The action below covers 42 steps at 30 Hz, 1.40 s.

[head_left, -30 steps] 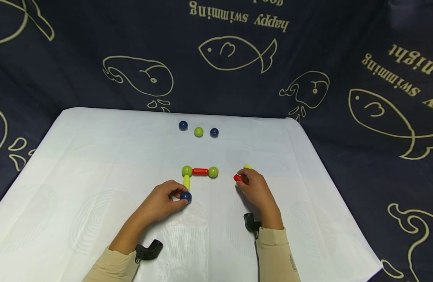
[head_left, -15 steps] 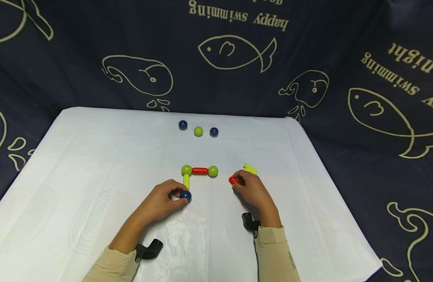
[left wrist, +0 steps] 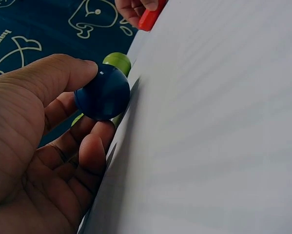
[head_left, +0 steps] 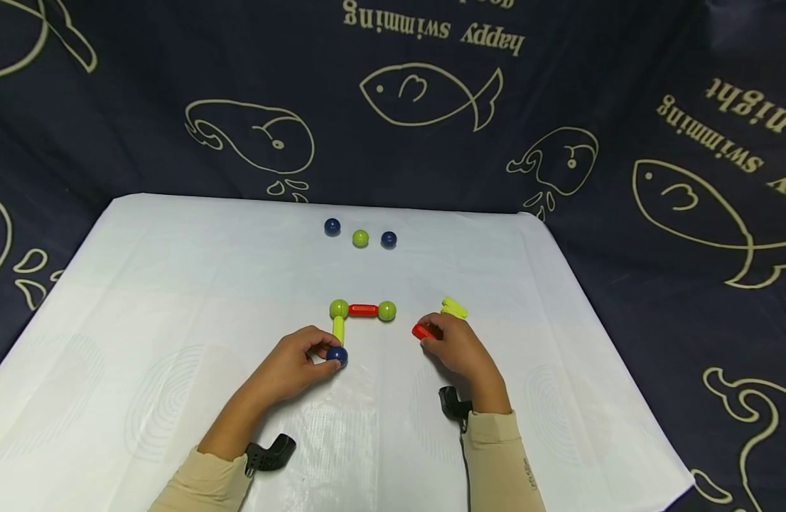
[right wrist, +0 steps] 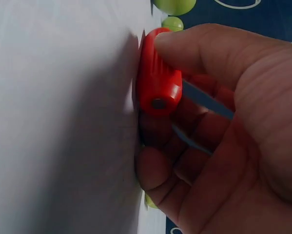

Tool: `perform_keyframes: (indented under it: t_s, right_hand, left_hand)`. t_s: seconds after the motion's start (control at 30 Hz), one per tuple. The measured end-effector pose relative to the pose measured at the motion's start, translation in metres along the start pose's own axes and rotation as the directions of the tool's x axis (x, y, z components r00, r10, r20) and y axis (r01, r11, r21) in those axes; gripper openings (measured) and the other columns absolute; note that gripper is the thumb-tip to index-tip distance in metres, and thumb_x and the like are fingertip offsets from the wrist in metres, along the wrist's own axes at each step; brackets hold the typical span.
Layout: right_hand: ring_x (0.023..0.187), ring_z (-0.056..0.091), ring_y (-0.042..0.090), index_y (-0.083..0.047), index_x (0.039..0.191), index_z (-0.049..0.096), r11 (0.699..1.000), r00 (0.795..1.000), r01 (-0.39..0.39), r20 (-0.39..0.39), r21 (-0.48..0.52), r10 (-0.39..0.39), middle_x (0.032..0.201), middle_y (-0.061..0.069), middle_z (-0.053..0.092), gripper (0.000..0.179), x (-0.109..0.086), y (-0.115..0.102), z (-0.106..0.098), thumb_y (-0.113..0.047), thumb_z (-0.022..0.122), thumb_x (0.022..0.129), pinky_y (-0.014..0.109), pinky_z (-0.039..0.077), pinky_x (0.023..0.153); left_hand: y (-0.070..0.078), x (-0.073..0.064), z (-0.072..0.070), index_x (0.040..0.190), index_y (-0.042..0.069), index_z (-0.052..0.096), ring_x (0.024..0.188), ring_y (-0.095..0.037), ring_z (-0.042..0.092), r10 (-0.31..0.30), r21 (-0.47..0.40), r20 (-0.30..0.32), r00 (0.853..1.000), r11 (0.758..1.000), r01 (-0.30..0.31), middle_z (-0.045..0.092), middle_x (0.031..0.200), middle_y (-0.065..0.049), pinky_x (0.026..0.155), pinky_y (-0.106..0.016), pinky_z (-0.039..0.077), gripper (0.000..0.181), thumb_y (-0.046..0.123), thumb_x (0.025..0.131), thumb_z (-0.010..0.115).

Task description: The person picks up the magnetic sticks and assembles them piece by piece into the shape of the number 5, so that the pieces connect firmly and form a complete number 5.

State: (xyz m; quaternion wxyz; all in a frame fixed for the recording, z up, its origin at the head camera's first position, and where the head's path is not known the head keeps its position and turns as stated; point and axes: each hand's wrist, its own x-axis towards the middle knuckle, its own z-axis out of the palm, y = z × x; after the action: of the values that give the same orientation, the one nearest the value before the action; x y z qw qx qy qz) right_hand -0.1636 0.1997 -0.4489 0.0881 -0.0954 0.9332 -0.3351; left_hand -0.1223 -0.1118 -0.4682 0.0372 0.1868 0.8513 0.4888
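Note:
My left hand (head_left: pixel 293 364) pinches a dark blue ball (left wrist: pixel 104 92) between thumb and fingers, low over the table. A yellow-green rod (head_left: pixel 338 329) runs from that ball to a green ball (head_left: pixel 338 308). From there a red rod (head_left: pixel 364 310) reaches sideways to a second green ball (head_left: pixel 386 311), making a corner shape. To the right, my right hand (head_left: pixel 460 347) holds a loose red rod (right wrist: pixel 158 73) between thumb and fingers at the table surface. A round metal end shows on this rod in the right wrist view. It stands apart from the joined pieces.
Yellow-green rods (head_left: pixel 454 307) lie just beyond my right hand, partly hidden by it. Farther back sit a blue ball (head_left: pixel 332 227), a green ball (head_left: pixel 360 238) and another blue ball (head_left: pixel 389 240). A dark printed cloth (head_left: pixel 431 163) hangs behind the white table (head_left: pixel 239 270).
My right hand has moved slightly left and nearer with the red rod, which is now turned a little. More of the yellow-green rods shows behind it. The left hand stays in place.

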Motion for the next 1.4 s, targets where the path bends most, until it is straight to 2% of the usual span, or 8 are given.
perform_keyframes:
  t_s: [0.13, 0.33, 0.6, 0.8, 1.07, 1.4]
  right_hand:
    - [0.088, 0.056, 0.016, -0.014, 0.109, 0.071, 1.000, 1.000, 0.013, 0.016, 0.018, -0.014, 0.099, -0.002, 0.065, 0.021, -0.002, -0.004, 0.000, -0.008, 0.072, 0.089, 0.037, 0.048, 0.082]
    - [0.083, 0.056, 0.016, -0.017, 0.103, 0.070, 0.990, 0.994, 0.073, 0.068, 0.119, -0.082, 0.090, -0.005, 0.063, 0.015, -0.004, -0.018, 0.005, -0.009, 0.071, 0.090, 0.035, 0.048, 0.076]
    - [0.082, 0.056, 0.014, -0.019, 0.106, 0.070, 0.966, 0.969, 0.178, 0.135, 0.189, -0.205, 0.094, -0.007, 0.063, 0.015, -0.006, -0.035, 0.019, -0.013, 0.070, 0.092, 0.032, 0.047, 0.076]
    - [0.080, 0.056, 0.014, -0.019, 0.107, 0.070, 0.947, 0.947, 0.207, 0.190, 0.247, -0.257, 0.094, -0.007, 0.065, 0.016, -0.005, -0.043, 0.028, -0.011, 0.068, 0.093, 0.030, 0.047, 0.073]
    - [0.080, 0.055, 0.011, -0.018, 0.109, 0.070, 0.940, 0.926, 0.244, 0.229, 0.240, -0.299, 0.097, -0.009, 0.066, 0.019, -0.002, -0.048, 0.039, -0.009, 0.067, 0.093, 0.028, 0.047, 0.075]
    - [0.087, 0.056, 0.011, -0.017, 0.104, 0.071, 0.939, 0.925, 0.288, 0.201, 0.185, -0.323, 0.096, -0.009, 0.066, 0.016, -0.001, -0.052, 0.046, -0.008, 0.067, 0.091, 0.029, 0.046, 0.082]
  left_hand:
    - [-0.001, 0.000, 0.001, 0.106, 0.011, 0.071, 0.087, -0.015, 0.061, 0.015, 0.006, -0.010, 1.000, 1.000, -0.015, 0.062, 0.094, 0.005, 0.072, -0.028, 0.050, 0.024, 0.010, 0.083, 0.080]
    - [-0.002, 0.000, 0.001, 0.104, 0.011, 0.071, 0.085, -0.016, 0.060, 0.014, 0.011, -0.017, 1.000, 1.000, -0.014, 0.062, 0.092, 0.004, 0.070, -0.027, 0.049, 0.023, 0.010, 0.083, 0.080]
    - [0.000, -0.001, 0.001, 0.104, 0.010, 0.071, 0.085, -0.016, 0.060, 0.022, 0.004, -0.016, 1.000, 1.000, -0.022, 0.062, 0.092, 0.003, 0.070, -0.027, 0.049, 0.022, 0.010, 0.084, 0.080]
    - [0.000, -0.001, 0.001, 0.103, 0.010, 0.072, 0.085, -0.016, 0.060, 0.031, 0.003, -0.023, 0.999, 1.000, -0.031, 0.063, 0.092, 0.003, 0.070, -0.027, 0.049, 0.022, 0.009, 0.083, 0.080]
    - [-0.001, 0.001, 0.001, 0.104, 0.013, 0.071, 0.085, -0.015, 0.061, 0.015, 0.020, -0.017, 1.000, 1.000, -0.015, 0.062, 0.092, 0.005, 0.071, -0.027, 0.049, 0.023, 0.010, 0.083, 0.080]
    - [-0.001, 0.000, 0.001, 0.103, 0.012, 0.072, 0.085, -0.015, 0.060, 0.041, 0.017, -0.022, 0.999, 0.999, -0.041, 0.063, 0.092, 0.004, 0.070, -0.027, 0.048, 0.021, 0.011, 0.084, 0.080]
